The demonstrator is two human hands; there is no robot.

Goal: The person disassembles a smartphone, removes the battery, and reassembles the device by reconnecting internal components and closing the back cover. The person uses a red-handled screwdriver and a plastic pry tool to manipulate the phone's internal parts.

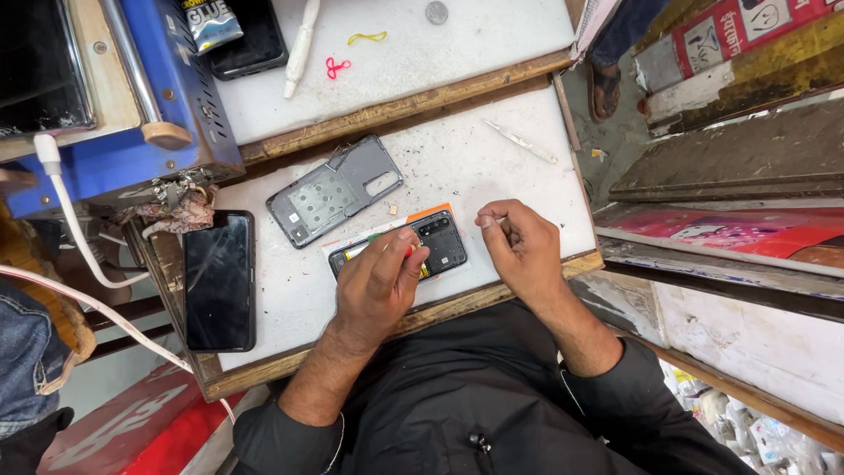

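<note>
An opened phone (437, 241) with its back removed lies on the white worktop (457, 158), black camera end to the right. My left hand (380, 280) rests on its left half, fingers pressing on the body. My right hand (519, 246) hovers just right of the phone, fingers curled, pinching something tiny at thumb and forefinger; I cannot make out what. The grey back cover (334, 190) lies inside-up just beyond the phone.
A second phone with a dark screen (220, 280) lies at the left edge. A thin white tool (523, 141) lies at the far right of the worktop. Blue machine (158, 97), glue tube (209, 21), black phone (257, 40) and white pen (301, 46) sit behind.
</note>
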